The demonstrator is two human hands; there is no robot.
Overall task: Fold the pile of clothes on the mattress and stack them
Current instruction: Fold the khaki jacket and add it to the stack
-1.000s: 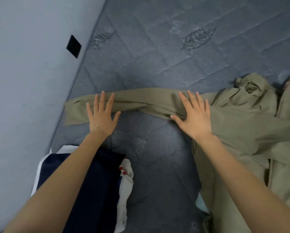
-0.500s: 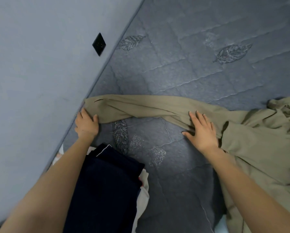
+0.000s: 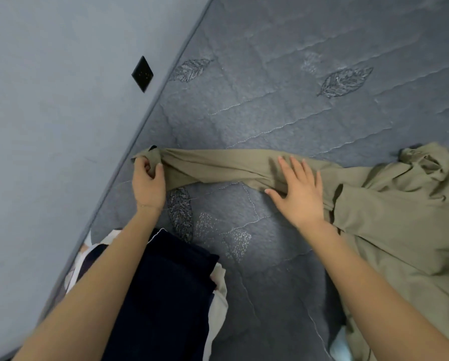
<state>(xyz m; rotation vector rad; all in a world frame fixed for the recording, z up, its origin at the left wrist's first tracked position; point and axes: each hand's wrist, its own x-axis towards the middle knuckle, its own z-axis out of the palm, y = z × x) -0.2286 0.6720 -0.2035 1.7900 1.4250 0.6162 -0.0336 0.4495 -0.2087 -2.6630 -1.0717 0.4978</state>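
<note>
Khaki garment [image 3: 387, 204]: its sleeve end, previously flat, is now bunched in the gripping left hand [image 3: 148, 183]. Right hand [image 3: 300, 194] stays flat on it. Navy stack [image 3: 166, 295] lies beside the wall [image 3: 48, 126].

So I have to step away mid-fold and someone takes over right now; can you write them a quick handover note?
Left hand: grips the end of the stretched-out limb of the khaki garment, at the mattress edge by the wall.
Right hand: flat, fingers straight, pressing that limb further along.
Done: folded stack, navy over white, lies nearer the person, by the wall.
Left: khaki garment not yet folded, its body crumpled on the right; fold it, then add it to the stack.
</note>
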